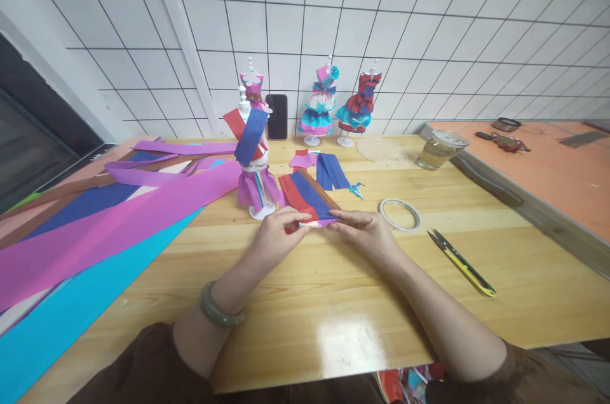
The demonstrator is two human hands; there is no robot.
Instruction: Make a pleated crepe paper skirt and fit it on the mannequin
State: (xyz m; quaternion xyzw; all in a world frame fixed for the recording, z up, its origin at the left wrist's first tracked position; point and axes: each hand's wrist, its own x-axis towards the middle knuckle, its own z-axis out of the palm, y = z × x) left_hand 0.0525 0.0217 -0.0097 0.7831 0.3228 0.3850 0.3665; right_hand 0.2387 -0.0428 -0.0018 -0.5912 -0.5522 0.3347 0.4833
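Observation:
Both hands hold the near edge of a layered paper piece with red, blue and brown strips and some white and purple at its lower edge. My left hand pinches the left corner between thumb and fingers. On the right corner, my right hand is closed in a pinch. Just behind my left hand stands a small white mannequin with crossed red and blue strips over its chest and a purple skirt. Blue paper pieces and a pink and red piece lie behind the held paper.
Long coloured paper strips cover the left side. Dressed mannequins and a phone stand at the wall. To the right are a tape roll, yellow-handled snips and a lidded cup.

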